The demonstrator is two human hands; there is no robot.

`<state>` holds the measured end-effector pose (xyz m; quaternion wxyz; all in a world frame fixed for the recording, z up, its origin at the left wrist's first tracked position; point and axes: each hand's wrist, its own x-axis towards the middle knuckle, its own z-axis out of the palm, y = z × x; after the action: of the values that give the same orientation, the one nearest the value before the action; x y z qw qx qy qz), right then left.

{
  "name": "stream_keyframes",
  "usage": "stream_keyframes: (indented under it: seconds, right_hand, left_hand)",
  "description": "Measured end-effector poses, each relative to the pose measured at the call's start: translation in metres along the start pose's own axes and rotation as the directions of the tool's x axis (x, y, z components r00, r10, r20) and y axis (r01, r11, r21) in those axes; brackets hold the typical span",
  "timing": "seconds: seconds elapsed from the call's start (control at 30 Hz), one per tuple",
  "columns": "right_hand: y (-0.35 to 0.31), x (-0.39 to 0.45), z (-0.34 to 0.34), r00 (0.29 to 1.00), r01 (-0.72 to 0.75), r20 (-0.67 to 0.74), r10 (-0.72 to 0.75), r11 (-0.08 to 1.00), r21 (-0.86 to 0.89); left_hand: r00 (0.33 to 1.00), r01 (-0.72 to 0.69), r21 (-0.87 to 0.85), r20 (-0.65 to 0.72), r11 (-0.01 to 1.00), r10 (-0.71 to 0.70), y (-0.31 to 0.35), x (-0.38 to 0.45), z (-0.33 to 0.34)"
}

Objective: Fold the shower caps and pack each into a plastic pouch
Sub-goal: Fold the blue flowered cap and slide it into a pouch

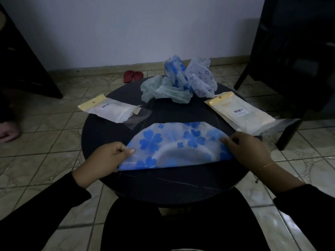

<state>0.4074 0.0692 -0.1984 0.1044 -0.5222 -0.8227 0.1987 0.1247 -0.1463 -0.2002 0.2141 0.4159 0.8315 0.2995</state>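
A blue-flowered shower cap lies flattened in a half-round shape on the near part of the round dark table. My left hand pinches its left corner between thumb and fingers. My right hand presses and grips its right edge. A heap of crumpled shower caps, pale green, blue-flowered and white patterned, sits at the table's far side. One plastic pouch with a yellow header lies at the left, its clear flap open. A stack of pouches lies at the right.
The floor around the table is tiled. Red slippers lie near the wall. Dark furniture stands at the far left and right. Another person's foot shows at the left edge. My dark-clothed legs are under the table's near edge.
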Motion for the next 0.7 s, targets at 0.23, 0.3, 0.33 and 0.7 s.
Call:
stream_keyframes:
  seconds: [0.23,0.3,0.33,0.7]
  right_hand:
    - [-0.013,-0.010,0.008,0.980,-0.015,-0.196,-0.032,0.972,-0.234]
    - [-0.016,-0.013,0.009,0.924,0.128,-0.315,-0.217,0.951,-0.280]
    - [-0.019,-0.014,0.010,0.883,0.226,-0.345,-0.318,0.933,-0.281]
    - [-0.052,0.017,0.041,0.878,0.421,0.351,-0.325,0.874,-0.243]
  left_hand:
    - [0.986,0.080,0.545,-0.165,0.835,0.013,0.018,-0.004,0.002]
    - [0.928,-0.009,0.647,-0.278,0.762,0.247,0.026,-0.006,0.003]
    - [0.876,-0.104,0.651,-0.299,0.752,0.379,0.034,-0.007,0.004]
    - [0.877,-0.467,0.555,0.388,0.688,0.282,0.052,0.052,0.065]
